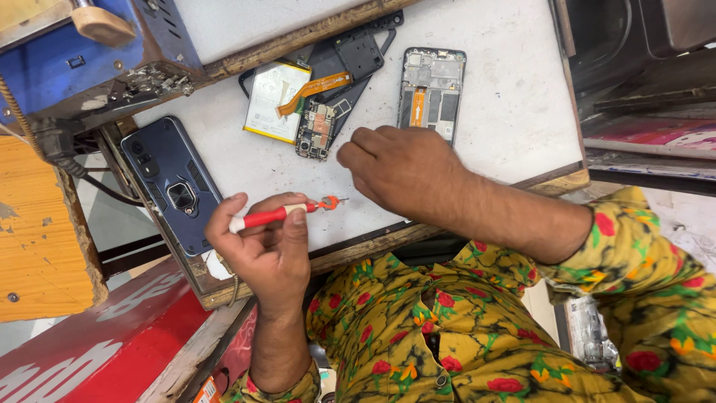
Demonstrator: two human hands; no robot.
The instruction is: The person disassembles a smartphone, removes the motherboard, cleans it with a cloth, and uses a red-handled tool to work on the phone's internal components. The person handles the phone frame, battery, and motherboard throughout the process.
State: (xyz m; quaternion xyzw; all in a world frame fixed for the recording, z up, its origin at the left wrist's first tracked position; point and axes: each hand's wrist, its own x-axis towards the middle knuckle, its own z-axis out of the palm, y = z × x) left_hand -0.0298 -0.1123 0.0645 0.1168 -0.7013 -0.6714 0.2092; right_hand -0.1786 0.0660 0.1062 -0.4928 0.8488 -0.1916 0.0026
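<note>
My left hand [265, 250] grips a red-handled screwdriver [272, 216] with a white butt, and its orange-collared tip points right over the front of the white worktop [514, 97]. My right hand [406, 168] rests on the worktop with its fingers curled down. Its fingertips lie just right of a small circuit board [316, 131], and I cannot see whether they pinch anything. Behind that hand lies an opened phone body [431, 89] with its insides showing. A white battery [272, 101] with an orange flex cable [313, 88] lies beside the board.
A phone in a dark blue case with a ring holder [173, 186] lies at the worktop's left end. A black inner cover [359, 52] sits behind the battery. A blue machine [89, 52] stands at the back left, an orange panel [37, 224] at the left.
</note>
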